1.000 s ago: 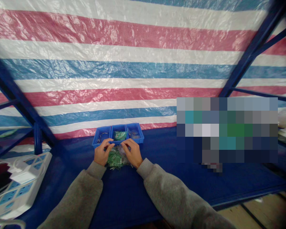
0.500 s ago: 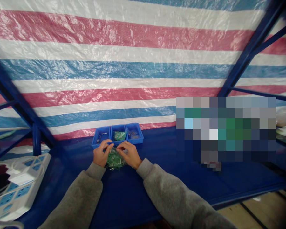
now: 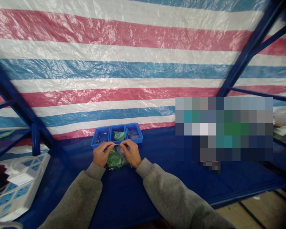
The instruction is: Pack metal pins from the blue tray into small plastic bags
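Observation:
My left hand [image 3: 101, 154] and my right hand [image 3: 132, 153] face each other, thumb and forefinger of each pinched. Between their fingertips stretches a thin light-coloured rod-like piece [image 3: 117, 144], too small to identify. Just below lies a heap of small green pieces in clear plastic [image 3: 116, 160], partly covered by my fingers. Behind my hands stand three joined blue bins. Short thin metal-looking pieces lie in the left bin [image 3: 93, 142]. Green pieces in clear wrap [image 3: 119, 135] fill the middle one, and greyish-brown pieces [image 3: 133, 134] lie in the right one.
A white power strip [image 3: 21, 194] with plugged-in white cables lies at the left on the blue tabletop [image 3: 124, 200]. Blue metal posts [image 3: 250, 51] frame the sides. A striped plastic sheet [image 3: 124, 70] hangs behind. A blurred-out area covers the right side.
My right hand's fingertips have come together, and the thin piece now shows stretched between both hands. My left hand has hardly moved.

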`<action>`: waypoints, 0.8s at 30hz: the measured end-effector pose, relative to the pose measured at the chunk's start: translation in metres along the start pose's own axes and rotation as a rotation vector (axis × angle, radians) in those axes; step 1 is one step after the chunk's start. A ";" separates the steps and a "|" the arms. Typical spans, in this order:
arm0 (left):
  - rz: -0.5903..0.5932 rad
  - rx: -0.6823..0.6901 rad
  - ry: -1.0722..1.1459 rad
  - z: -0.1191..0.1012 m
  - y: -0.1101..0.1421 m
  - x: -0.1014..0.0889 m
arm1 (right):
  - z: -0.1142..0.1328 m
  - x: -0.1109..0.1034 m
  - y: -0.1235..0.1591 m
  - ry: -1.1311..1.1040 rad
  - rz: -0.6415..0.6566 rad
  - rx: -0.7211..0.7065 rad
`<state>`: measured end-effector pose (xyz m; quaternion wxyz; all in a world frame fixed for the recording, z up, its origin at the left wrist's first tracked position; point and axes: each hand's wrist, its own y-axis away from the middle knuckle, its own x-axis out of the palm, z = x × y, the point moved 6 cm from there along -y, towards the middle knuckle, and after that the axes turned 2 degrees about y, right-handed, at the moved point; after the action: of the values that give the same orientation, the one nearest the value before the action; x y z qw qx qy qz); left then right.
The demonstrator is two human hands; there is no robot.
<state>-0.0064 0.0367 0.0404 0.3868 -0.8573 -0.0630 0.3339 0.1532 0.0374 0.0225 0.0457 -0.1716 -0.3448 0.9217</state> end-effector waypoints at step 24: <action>-0.127 0.047 0.004 -0.017 0.003 -0.012 | 0.000 0.003 0.002 0.022 0.024 0.017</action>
<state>-0.0052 0.0199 0.0530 0.4275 -0.8428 -0.1085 0.3086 0.1506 0.0360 0.0204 0.0401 -0.1856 -0.3341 0.9232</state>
